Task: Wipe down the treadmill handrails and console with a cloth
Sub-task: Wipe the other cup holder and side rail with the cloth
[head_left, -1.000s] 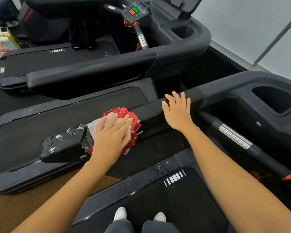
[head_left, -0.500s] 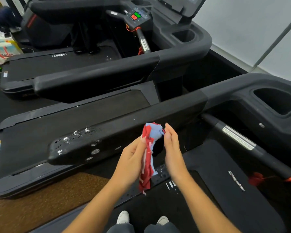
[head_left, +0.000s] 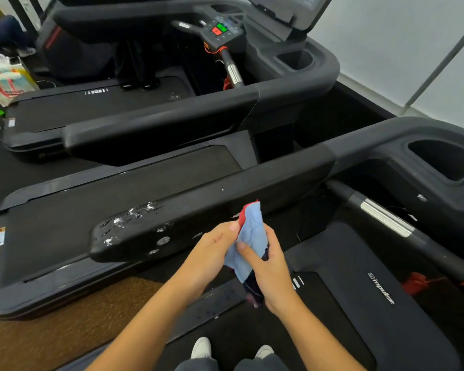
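Over the edge of the near deck [head_left: 346,263], head view: both hands hold the cloth [head_left: 252,234] just beside the handrail [head_left: 212,207], clear of it. Left hand [head_left: 212,250] pinches the upper edge. Right hand [head_left: 272,271] grips the lower part, thumb across the blue face. The cloth is bunched, red showing at the top.

Judgement: it is being folded or turned. A flat, fresh face should be outward before it meets the rail. White wet residue [head_left: 134,214] lies on the rail's near end, and that patch calls for firm strokes along its length, end cap included.

Near cup holder [head_left: 439,159]: interior dark, contents cannot be told. Far cup holder [head_left: 295,60]: likewise.
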A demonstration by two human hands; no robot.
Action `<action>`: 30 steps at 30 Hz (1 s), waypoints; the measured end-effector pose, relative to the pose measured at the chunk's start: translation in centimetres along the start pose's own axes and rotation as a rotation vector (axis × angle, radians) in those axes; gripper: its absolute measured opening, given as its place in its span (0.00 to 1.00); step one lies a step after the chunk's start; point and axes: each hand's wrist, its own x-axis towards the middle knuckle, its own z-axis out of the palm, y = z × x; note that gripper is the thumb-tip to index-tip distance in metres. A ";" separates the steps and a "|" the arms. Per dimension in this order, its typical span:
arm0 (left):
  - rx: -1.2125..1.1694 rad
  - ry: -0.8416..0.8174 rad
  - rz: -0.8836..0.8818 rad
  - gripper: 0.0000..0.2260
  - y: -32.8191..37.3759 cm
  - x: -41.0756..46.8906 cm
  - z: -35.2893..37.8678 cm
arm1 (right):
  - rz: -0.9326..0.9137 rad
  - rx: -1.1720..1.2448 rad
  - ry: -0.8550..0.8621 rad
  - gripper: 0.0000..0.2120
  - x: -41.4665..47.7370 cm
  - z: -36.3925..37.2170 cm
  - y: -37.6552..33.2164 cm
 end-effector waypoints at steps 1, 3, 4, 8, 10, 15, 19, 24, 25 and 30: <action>0.092 -0.007 0.038 0.13 0.1 0.1 -0.5 | 0.007 -0.015 0.028 0.22 0.3 0.0 0.2; 0.296 0.072 0.151 0.12 0.5 0.4 -1.6 | -0.008 -0.060 0.075 0.22 0.9 -0.1 0.4; 0.407 0.137 0.222 0.13 0.8 0.6 -2.2 | -0.021 -0.096 0.109 0.21 1.3 -0.3 0.3; 0.655 0.386 0.386 0.17 1.5 1.8 -5.2 | -0.036 -0.202 0.285 0.19 3.1 -1.2 -0.3; 0.707 0.437 0.420 0.17 1.8 2.7 -6.5 | -0.048 -0.238 0.334 0.20 4.1 -1.3 -0.3; 0.916 0.367 0.353 0.20 1.6 4.9 -7.5 | -0.097 -0.423 0.354 0.15 6.1 0.8 0.6; 1.078 0.275 0.325 0.21 0.4 5.3 -7.3 | -0.128 -0.506 0.331 0.14 5.8 2.5 1.4; 1.112 0.271 0.315 0.21 0.2 5.5 -7.1 | -0.241 -0.689 0.179 0.12 3.8 4.0 2.4; 1.114 0.266 0.309 0.21 0.2 5.5 -7.1 | -0.255 -0.733 0.153 0.13 3.6 3.9 2.5; 1.097 0.246 0.333 0.21 -0.1 5.3 -7.4 | -0.180 -0.761 0.200 0.13 5.4 0.7 1.4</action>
